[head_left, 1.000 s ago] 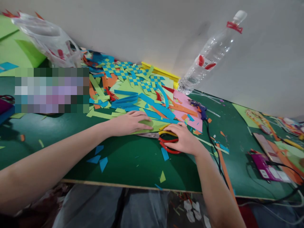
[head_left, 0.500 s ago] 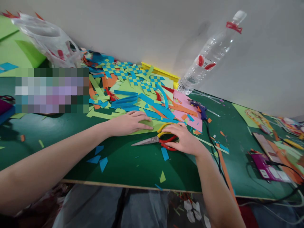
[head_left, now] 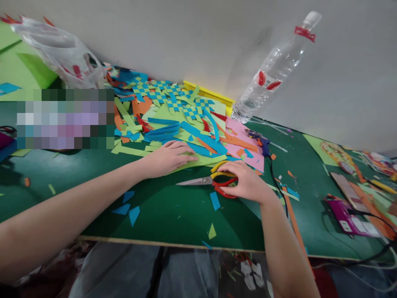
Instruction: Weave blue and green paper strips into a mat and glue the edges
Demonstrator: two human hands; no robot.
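My left hand [head_left: 169,159] lies over light green paper strips [head_left: 206,161] with its fingers stretched out and slightly curved. In my right hand [head_left: 246,179] is a pair of scissors [head_left: 195,181] with yellow and red handles. Their blades point left, look closed together and lie just in front of the green strips. Small blue paper scraps [head_left: 134,215] are scattered nearer the table edge. Behind my hands, several woven blue-and-green paper pieces [head_left: 167,97] rest on a heap of strips, along with folded blue strips [head_left: 163,127].
A clear plastic bottle [head_left: 276,70] leans by the wall. Pink paper [head_left: 257,158] lies under a blue glue gun [head_left: 263,144], whose black cord runs forward. To the right are a phone [head_left: 347,191] and a purple device [head_left: 339,217]. A plastic bag [head_left: 58,49] stands at the back left.
My right hand and the scissors have shifted slightly right, away from my left hand. My left hand has barely moved and stays at the green paper.
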